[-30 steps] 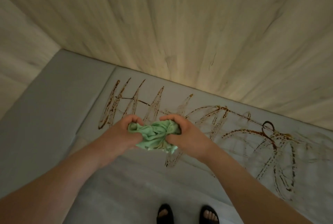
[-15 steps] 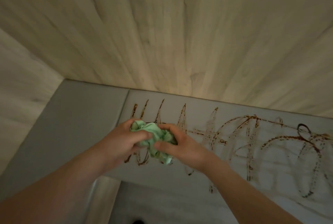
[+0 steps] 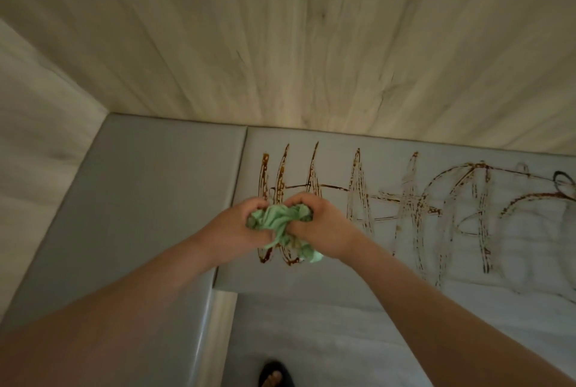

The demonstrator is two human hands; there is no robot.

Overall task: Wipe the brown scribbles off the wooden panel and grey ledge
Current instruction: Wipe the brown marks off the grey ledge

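Most scribbles lie unwiped on the ledge under and right of my left hand and right hand, both gripping the bunched cloth; the panel beyond looks clean.

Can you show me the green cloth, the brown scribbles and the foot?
green cloth (image 3: 277,221), head view, on its bunched middle folds.
brown scribbles (image 3: 265,173), head view, on the dark leftmost stroke.
foot (image 3: 275,376), head view, on the toes.

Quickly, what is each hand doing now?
Left hand: grips the cloth.
Right hand: grips the same cloth.
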